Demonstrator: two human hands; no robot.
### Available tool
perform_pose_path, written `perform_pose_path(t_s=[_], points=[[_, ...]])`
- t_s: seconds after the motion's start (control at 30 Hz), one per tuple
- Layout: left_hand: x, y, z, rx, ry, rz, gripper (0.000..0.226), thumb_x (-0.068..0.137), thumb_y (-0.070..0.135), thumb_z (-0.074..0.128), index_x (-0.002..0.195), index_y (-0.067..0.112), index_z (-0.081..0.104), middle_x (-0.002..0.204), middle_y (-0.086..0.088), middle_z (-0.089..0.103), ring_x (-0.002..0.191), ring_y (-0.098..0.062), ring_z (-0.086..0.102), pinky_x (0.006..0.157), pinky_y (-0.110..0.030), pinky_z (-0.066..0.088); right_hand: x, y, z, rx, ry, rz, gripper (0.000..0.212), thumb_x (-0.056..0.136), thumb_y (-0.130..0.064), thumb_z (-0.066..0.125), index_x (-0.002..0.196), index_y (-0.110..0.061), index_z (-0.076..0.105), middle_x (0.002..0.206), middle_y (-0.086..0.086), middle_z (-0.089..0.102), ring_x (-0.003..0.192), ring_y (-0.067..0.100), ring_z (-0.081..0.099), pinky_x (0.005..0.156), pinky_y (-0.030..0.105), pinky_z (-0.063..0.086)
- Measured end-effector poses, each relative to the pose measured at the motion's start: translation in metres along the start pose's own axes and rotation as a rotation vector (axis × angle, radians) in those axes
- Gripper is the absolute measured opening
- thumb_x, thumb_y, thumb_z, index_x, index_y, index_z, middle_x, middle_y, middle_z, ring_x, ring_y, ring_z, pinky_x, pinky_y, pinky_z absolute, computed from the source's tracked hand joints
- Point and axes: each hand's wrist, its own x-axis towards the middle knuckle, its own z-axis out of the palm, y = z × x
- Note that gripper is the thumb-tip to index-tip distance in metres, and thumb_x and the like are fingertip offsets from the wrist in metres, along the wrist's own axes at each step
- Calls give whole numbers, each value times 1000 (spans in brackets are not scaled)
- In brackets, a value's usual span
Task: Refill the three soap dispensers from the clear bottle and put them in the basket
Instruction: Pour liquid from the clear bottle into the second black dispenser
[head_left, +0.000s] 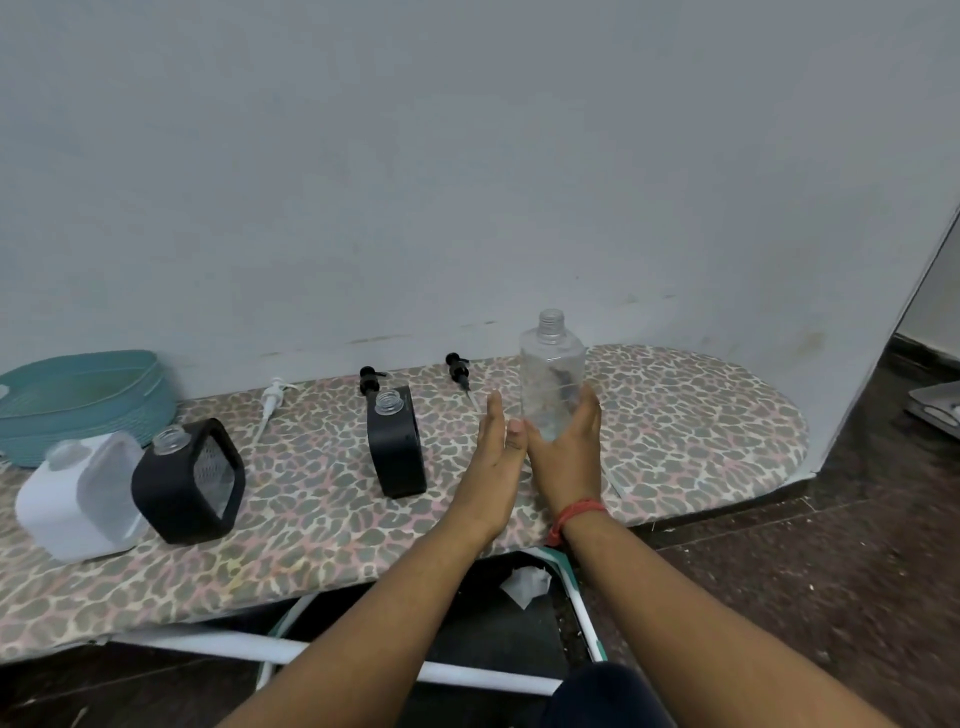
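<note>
Right grip (563, 447) curled round the lower body of the clear bottle (551, 379), thumb on its near-left side, holding it upright with the cap off and the threaded neck bare. Left grip (493, 441) just beside it, fingers straight and flat, holding nothing, nearly touching the right thumb. Red thread band (576, 514) round the right wrist. Further left on the leopard-print bench (701, 426): a black dispenser (397, 441) standing upright, neck uncapped; a second black dispenser (187, 483) tilted, neck uncapped; a white dispenser (78, 499) touching it on the left. Behind them, lying by the wall: a white pump (272, 400), a black pump (370, 379), another black pump (458, 371). Teal basket (83, 400) at the far left end, behind the white dispenser.
</note>
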Motion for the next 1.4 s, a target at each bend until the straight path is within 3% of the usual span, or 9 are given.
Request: perform_pose_path(t_s=[0.3, 0.47, 0.63, 0.8, 0.97, 1.1, 1.4], points=[[-6, 6, -10, 44, -12, 68, 77, 88, 75, 23, 155, 52, -5, 168, 15, 0, 155, -13, 7, 126, -46, 13, 0, -4, -2, -45, 10, -21, 60, 84, -31, 71, 133, -29, 37, 129, -5, 53, 109, 15, 58, 82, 36, 55], [-18, 24, -35, 108, 13, 206, 78, 91, 70, 27, 158, 43, -4, 166, 20, -3, 153, -4, 1, 127, -42, 10, -6, -17, -3, -75, -7, -87, 62, 84, -32, 72, 136, -31, 39, 129, -6, 51, 111, 14, 55, 87, 40, 55], [-31, 36, -71, 156, 100, 275, 77, 93, 67, 30, 158, 42, -2, 165, 22, -1, 153, -2, 0, 127, -38, 9, -8, -35, -4, -180, -55, -198, 67, 86, -22, 69, 144, -21, 36, 137, 2, 49, 120, 20, 51, 95, 40, 50], [-37, 31, -108, 223, 227, 202, 82, 93, 68, 38, 158, 43, -5, 167, 15, -6, 154, -8, 1, 123, -41, 12, -8, -42, -7, -323, -127, -276, 72, 86, -18, 68, 149, -19, 33, 145, 5, 45, 128, 25, 47, 105, 44, 45], [-30, 6, -132, 413, 325, 53, 89, 96, 65, 45, 159, 34, -9, 167, 11, -14, 154, -15, -11, 125, -50, 4, -5, -42, -9, -476, -176, -342, 74, 85, -20, 71, 149, -19, 34, 145, 5, 47, 130, 28, 48, 109, 48, 40], [-22, -7, -136, 561, 295, -113, 97, 91, 75, 38, 158, 29, -14, 166, 4, -22, 154, -24, -17, 123, -58, 1, 1, -41, -12, -622, -226, -430, 74, 84, -21, 71, 149, -20, 35, 142, 4, 50, 125, 26, 50, 107, 44, 39], [-9, -9, -129, 862, 238, -126, 106, 84, 88, 24, 158, 24, -18, 165, 1, -25, 152, -32, -20, 121, -60, -3, 14, -37, -8, -838, -271, -593, 80, 76, -21, 73, 147, -21, 37, 131, 2, 57, 115, 24, 56, 101, 47, 45]])
